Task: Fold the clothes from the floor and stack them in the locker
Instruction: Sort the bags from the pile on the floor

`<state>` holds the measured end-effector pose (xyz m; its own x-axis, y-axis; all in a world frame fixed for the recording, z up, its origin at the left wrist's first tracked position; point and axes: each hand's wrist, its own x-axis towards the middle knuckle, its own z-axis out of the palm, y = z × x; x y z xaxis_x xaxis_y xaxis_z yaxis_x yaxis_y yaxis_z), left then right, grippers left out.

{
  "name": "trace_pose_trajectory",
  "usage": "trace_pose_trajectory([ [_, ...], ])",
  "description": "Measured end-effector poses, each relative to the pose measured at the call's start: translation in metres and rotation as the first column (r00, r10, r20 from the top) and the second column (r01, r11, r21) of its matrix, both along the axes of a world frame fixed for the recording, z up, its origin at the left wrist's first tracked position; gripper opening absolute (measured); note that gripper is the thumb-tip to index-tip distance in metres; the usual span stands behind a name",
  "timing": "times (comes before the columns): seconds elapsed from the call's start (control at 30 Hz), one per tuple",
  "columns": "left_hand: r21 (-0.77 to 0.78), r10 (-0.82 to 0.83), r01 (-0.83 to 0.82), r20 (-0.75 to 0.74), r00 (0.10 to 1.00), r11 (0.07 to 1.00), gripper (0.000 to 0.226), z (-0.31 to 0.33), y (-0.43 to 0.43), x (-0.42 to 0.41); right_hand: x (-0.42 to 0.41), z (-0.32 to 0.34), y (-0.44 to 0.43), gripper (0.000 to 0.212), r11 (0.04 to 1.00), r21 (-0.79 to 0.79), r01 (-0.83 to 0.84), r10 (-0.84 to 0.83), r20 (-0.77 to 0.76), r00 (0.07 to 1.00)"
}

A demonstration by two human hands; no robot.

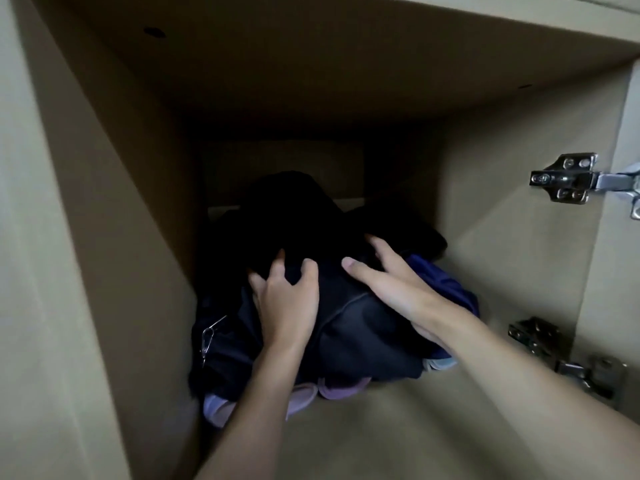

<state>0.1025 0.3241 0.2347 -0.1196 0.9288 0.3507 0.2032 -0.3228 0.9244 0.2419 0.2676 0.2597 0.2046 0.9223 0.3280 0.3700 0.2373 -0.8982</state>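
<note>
Two hands rest on the clothes pile (360,327) inside the locker (512,244); every position below is given from that pile. Your left hand (287,299) lies on the pile's top, left of its middle. Its fingers (258,282) are spread wide and bent at the tips, so they press into the navy garment (367,344); no fold of cloth shows pinched between them.

Your right hand (391,289) lies on the pile's top, right of its middle, with the thumb stretched out toward the left hand. The other fingers (375,244) are nearly straight and close together, reaching onto the black garment (287,209) at the pile's rear. Their tips sink into shadow, so you cannot tell how far they curl.

A purple garment (440,282) shows at the pile's right edge, beside your right wrist. Lilac-pink cloth (332,389) shows along the pile's front bottom edge, beneath the navy layer. A small metal clip (209,336) hangs on the pile's left flank, which sits against the locker's left wall. Well to the right of the pile sit two fittings on the locker's side — an upper hinge (568,181) and a lower hinge (568,362).
</note>
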Motion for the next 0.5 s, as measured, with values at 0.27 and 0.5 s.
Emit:
trace_pose_trajectory([
  [0.27, -0.026, -0.102, 0.102, -0.008, 0.995, 0.994, 0.062, -0.011, -0.035, -0.009, -0.005, -0.033, -0.029, 0.085, 0.997, 0.071, 0.032, -0.044, 0.184, 0.982],
  [0.5, 0.134, -0.018, 0.009, 0.067, 0.998, 0.991, 0.051, 0.021, -0.006, -0.002, -0.018, -0.015, 0.017, 0.067, 0.936, 0.331, 0.120, -0.154, 0.076, 0.985],
])
